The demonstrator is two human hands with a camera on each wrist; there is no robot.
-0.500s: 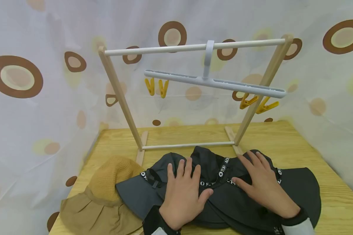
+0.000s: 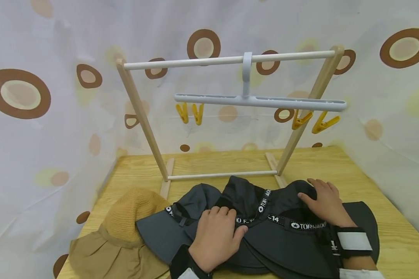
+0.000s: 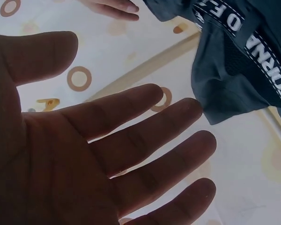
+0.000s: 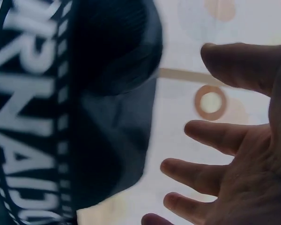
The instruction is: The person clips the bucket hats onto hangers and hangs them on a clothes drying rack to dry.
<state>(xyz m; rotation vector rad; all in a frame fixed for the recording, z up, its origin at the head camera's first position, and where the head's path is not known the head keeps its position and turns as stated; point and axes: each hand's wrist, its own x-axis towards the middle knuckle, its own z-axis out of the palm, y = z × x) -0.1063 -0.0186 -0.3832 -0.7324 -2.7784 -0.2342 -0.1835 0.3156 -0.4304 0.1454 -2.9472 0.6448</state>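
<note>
Dark sun hats (image 2: 283,244) with wide brims and black bands lettered TORNADO F-14 lie overlapping on the table. My left hand (image 2: 214,236) is over the middle of them; in the left wrist view its fingers (image 3: 140,145) are spread and hold nothing. At the right-hand hat's crown is my right hand (image 2: 326,203). Its fingers (image 4: 196,176) look extended beside the hat's dark cloth (image 4: 117,140) in the right wrist view, apart from it there. A tan sun hat (image 2: 136,211) with a knitted crown and pleated brim lies to the left.
Behind the hats stands a wooden rack (image 2: 143,120) with a white top rail (image 2: 185,63). A pale hanger (image 2: 265,102) hooks over that rail, with yellow clips (image 2: 198,114) beneath both ends. Patterned cloth (image 2: 56,155) surrounds the wooden table (image 2: 209,162).
My right hand has moved right and outward along the right-hand hat, uncovering its lettered band. The fingers of my left hand now dip downward. The hanger has swung to a more level position.
</note>
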